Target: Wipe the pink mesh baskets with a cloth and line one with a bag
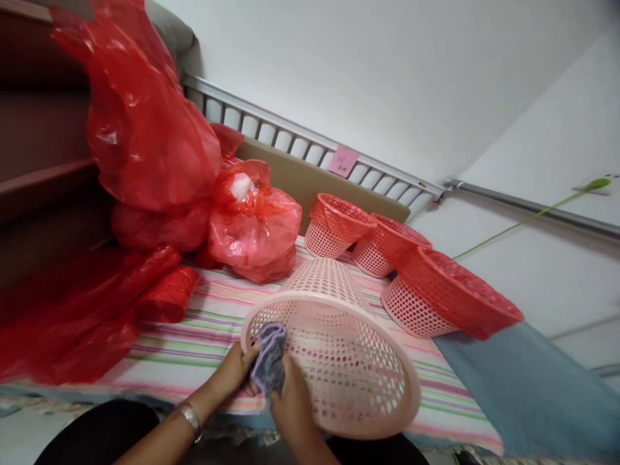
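Observation:
A pale pink perforated plastic basket (334, 278) lies tipped on its side in front of me, its wide mouth facing me. My left hand (241, 367), with a silver bracelet at the wrist, is closed on the left part of its rim. Bunched in my right hand (294, 394) is a grey cloth with a lilac edge (271, 358). The cloth presses against the rim beside my left thumb. Some fingers of both hands are hidden behind the cloth and the rim.
Three similar baskets lined with red bags (322, 236) (372, 258) (416, 307) stand at the right. Stuffed red plastic bags (150, 142) (254, 226) pile up at the left, near a roll of red bags (169, 294). A striped sheet (213, 323) covers the surface.

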Demonstrator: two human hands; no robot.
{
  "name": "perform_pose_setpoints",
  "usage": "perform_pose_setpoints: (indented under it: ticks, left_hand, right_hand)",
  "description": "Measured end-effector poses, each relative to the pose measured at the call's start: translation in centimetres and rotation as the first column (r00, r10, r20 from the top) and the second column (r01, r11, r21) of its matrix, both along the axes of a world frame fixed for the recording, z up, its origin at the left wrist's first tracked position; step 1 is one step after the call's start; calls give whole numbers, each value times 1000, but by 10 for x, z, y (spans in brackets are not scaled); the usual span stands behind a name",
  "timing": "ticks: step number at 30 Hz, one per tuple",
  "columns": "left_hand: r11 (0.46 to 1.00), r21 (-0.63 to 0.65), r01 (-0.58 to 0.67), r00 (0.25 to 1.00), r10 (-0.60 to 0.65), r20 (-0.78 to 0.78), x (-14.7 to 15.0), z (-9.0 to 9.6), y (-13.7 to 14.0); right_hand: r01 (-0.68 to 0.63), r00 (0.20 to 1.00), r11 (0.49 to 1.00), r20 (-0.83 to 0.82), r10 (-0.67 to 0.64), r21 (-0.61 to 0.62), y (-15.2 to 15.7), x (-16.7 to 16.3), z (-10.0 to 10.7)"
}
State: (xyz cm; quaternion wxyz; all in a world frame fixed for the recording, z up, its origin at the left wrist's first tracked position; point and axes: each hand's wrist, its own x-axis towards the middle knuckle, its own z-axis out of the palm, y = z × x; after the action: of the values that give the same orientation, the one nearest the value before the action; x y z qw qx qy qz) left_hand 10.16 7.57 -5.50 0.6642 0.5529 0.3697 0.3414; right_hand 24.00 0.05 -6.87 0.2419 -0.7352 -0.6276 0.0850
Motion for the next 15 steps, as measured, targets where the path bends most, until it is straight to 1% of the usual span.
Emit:
perform_pose_setpoints:
  ticks: [2,3,5,7,8,10,11,13,15]
  left_hand:
    - [994,97,-59,996,52,74,0,4,2]
    - [992,108,-60,996,52,75,0,5,2]
    - [999,43,-5,1000,5,-16,0,5,3]
    - [999,-15,48,992,-50,-118,-1,6,4]
    - [999,-14,51,988,-53,-144,-2,7,6]
    - [999,34,36,987,-31,-156,-6,12,11]
    - [998,58,32,986,-22,-163,-8,15,15]
    - [995,98,18,980,2,-198,-14,23,24]
    - [983,183,-1,973,44,-228,-20,32,31]
  right_hand:
    - [-73,997,997,20,73,17,-19,-7,-1]
    - [-93,996,996,20,92,14,-20,-6,3]
    - [-78,997,997,-3,78,-5,-7,4,17]
    - [29,1000,1000,10,-29,-1,23,21,32]
    - [86,995,996,43,-86,-8,40,30,37]
    - [218,972,975,97,-213,-42,76,45,43]
    - [256,960,965,131,-247,-60,93,50,43]
    - [313,935,947,194,-296,-65,121,59,41]
    - [337,920,940,232,-316,-55,142,65,39]
